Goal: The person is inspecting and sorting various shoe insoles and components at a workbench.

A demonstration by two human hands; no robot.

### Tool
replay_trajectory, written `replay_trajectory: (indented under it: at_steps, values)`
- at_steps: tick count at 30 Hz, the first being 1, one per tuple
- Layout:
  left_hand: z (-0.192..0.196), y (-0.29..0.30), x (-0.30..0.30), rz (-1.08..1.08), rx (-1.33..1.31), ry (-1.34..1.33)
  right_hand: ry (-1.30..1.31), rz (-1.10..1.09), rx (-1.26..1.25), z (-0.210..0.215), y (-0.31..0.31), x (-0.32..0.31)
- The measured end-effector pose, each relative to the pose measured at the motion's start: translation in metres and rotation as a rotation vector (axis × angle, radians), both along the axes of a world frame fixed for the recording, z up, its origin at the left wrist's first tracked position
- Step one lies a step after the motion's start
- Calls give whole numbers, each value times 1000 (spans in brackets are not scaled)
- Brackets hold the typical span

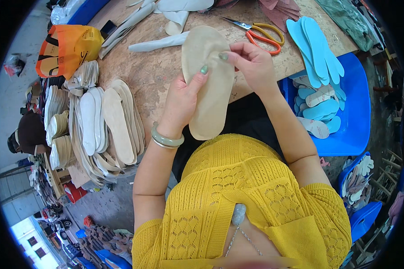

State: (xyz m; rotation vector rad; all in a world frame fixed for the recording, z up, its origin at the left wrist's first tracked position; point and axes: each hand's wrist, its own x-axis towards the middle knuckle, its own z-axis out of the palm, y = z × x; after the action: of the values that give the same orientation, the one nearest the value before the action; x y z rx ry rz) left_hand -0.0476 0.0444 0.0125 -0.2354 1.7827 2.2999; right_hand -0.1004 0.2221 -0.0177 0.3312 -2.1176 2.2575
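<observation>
A beige shoe insole (211, 96) is held up over the table's near edge, its broad end pointing away from me. My left hand (182, 101) grips its left side, thumb lying across the top face and fingers hidden underneath. At the right edge, my right hand (254, 65) pinches the insole between thumb and bent fingers. Slight creases show in the surface beside the right thumb. Just beyond the right hand lie scissors (262, 38) with orange and yellow handles, blades apart.
Stacks of beige insoles (119, 125) and white insoles (93, 121) stand at the left. Light-blue insoles (316, 49) lie on the table (155, 74) at the right, above a blue bin (357, 112) holding more. An orange bag (69, 49) and white material strips (159, 41) lie farther back.
</observation>
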Motion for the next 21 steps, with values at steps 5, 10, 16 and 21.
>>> replay_trajectory:
  at_steps: [5, 10, 16, 21]
  values:
    - [-10, -3, 4, 21, -171, 77, 267, -165, 283, 5, -2, -4]
    - [-8, 3, 9, 75, -66, 63, 39, -78, 39, -5, -5, -11]
    - [-18, 1, 5, 121, -142, 126, -210, 104, -272, 1, -18, -10]
    - [-35, 0, 5, 126, -423, 275, -60, 26, -66, 2, -32, -11]
